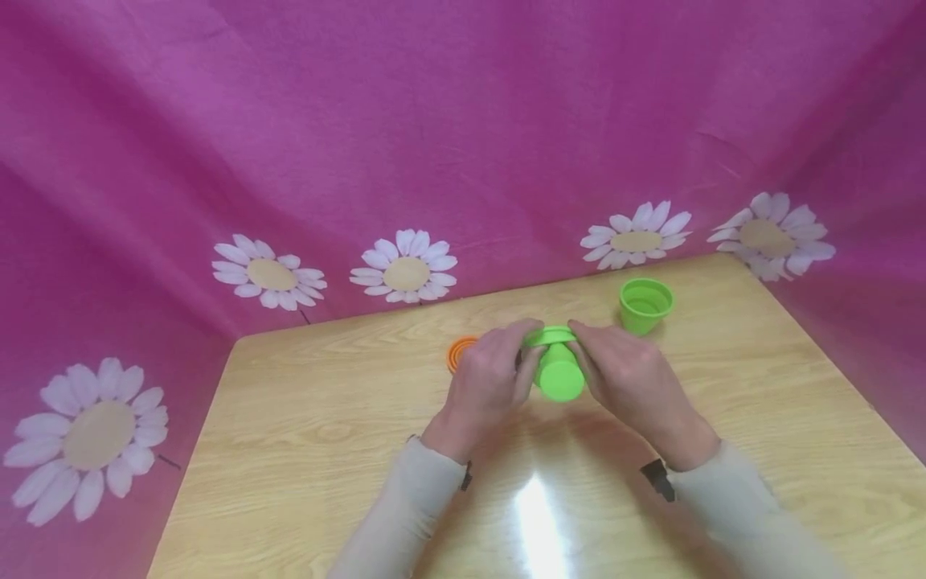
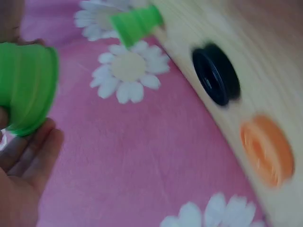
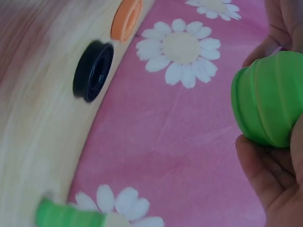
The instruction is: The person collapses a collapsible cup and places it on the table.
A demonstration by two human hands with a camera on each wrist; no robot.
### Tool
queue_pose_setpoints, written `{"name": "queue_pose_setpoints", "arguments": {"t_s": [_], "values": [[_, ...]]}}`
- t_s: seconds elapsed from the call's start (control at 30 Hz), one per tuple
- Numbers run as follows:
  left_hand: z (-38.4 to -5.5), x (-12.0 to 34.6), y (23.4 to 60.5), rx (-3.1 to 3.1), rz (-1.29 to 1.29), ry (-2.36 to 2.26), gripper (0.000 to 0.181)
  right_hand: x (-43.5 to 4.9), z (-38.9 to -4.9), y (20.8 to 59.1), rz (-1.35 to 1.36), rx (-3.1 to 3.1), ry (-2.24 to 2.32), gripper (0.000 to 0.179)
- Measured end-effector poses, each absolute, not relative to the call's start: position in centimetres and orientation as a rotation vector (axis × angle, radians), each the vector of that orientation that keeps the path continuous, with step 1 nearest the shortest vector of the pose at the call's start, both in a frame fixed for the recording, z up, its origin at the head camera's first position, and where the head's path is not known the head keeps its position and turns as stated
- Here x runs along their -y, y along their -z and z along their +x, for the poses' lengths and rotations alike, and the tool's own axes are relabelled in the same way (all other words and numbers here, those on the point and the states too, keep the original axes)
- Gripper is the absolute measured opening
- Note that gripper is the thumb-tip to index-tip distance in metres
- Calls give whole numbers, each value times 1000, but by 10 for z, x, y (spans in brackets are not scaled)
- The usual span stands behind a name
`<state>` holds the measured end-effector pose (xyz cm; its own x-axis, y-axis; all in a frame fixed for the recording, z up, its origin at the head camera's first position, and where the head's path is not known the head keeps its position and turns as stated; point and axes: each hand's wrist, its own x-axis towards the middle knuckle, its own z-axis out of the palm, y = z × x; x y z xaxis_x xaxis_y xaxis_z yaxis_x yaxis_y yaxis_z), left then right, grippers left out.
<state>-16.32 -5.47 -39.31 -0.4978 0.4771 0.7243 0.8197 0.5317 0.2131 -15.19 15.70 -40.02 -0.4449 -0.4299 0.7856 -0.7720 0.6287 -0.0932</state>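
Note:
Both hands hold a bright green collapsible cup (image 1: 562,379) between them, low over the table. It is tilted, its round base facing the head camera and its rim pointing away. My left hand (image 1: 486,371) grips the cup's left side and my right hand (image 1: 628,378) the right side, fingers at the rim. From the right wrist, the same green cup (image 3: 270,99) shows stepped, ringed walls standing out, with fingertips along its rim. Its inside is hidden. Just beyond the left hand lies a flat orange collapsed cup (image 1: 460,352), partly covered by that hand.
Behind the right hand a second green cup (image 1: 644,305) stands upright and extended. A black collapsed cup (image 2: 222,73) lies between it and the orange one, hidden from the head view. A pink cloth (image 1: 463,145) with white daisies hangs along the wooden table's (image 1: 304,450) far edge.

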Motion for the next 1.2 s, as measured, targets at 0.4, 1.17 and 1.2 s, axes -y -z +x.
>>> {"name": "queue_pose_setpoints", "arguments": {"t_s": [0.4,1.17,1.2], "values": [[-157,57,403,1941,-1025,1966,24,-153,-151,404,558,2059,-1122,43],[-159,42,401,1971,-278,1835,5,-130,-142,410,588,1826,-1880,21],[-158,41,400,1968,-270,1848,5,-129,-142,409,567,1831,-1859,20]]}}
